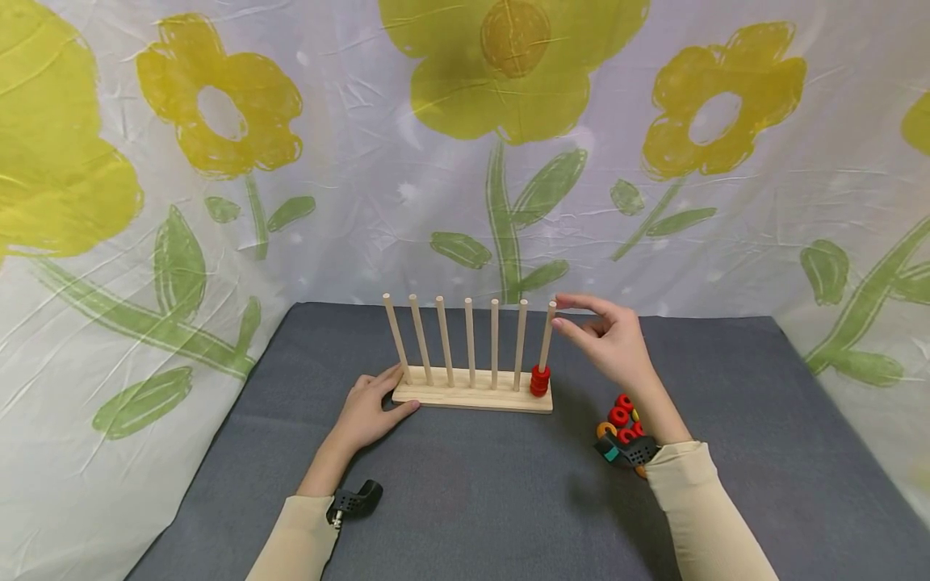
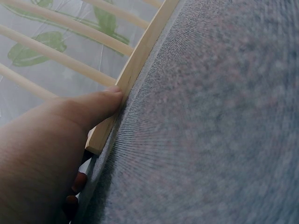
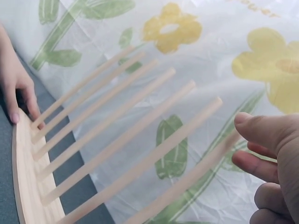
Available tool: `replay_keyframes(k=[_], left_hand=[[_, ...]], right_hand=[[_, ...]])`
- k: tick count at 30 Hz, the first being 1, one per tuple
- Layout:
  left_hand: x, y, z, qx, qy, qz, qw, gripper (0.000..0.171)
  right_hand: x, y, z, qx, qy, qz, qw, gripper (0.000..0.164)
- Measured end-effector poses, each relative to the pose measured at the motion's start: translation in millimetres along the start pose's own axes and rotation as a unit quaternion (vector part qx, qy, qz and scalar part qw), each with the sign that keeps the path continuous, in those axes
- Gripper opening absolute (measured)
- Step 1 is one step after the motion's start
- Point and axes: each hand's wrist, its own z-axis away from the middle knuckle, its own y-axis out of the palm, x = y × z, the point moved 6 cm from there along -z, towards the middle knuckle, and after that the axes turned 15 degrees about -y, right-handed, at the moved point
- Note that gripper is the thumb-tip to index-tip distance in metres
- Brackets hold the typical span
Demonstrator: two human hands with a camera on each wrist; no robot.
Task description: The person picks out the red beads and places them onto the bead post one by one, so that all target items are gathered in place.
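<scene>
A wooden peg stand [image 1: 472,395] with a row of several upright pegs stands on the dark cloth. My left hand [image 1: 369,411] holds the left end of its base, the thumb [image 2: 105,100] along the front edge and the other fingers round the end. At the rightmost peg [image 1: 546,339], my right hand [image 1: 606,335] is at the top, thumb and forefinger apart on either side of the tip. No ring shows between those fingers. Red rings [image 1: 539,381] sit stacked at the foot of that peg; the other pegs carry none.
Loose red rings [image 1: 618,416] and an orange ring [image 1: 606,430] lie in a small pile right of the stand, partly hidden under my right wrist and its camera. A flower-printed sheet [image 1: 349,202] hangs behind the dark cloth [image 1: 465,500].
</scene>
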Motion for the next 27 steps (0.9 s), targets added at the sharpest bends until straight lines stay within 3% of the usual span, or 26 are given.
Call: replay_keyframes(k=[15,27], left_hand=[[1.9,1.8,-1.1,0.000,0.009,-0.001,1.0000,0.082],[3.8,2.4,-0.5,-0.004,0.007,-0.001,1.0000,0.083]], right_hand=[[-14,-22,25,0.019,0.019,0.068,0.997,0.030],[-74,-73,85,0.013,0.064,0.123,0.990,0.030]])
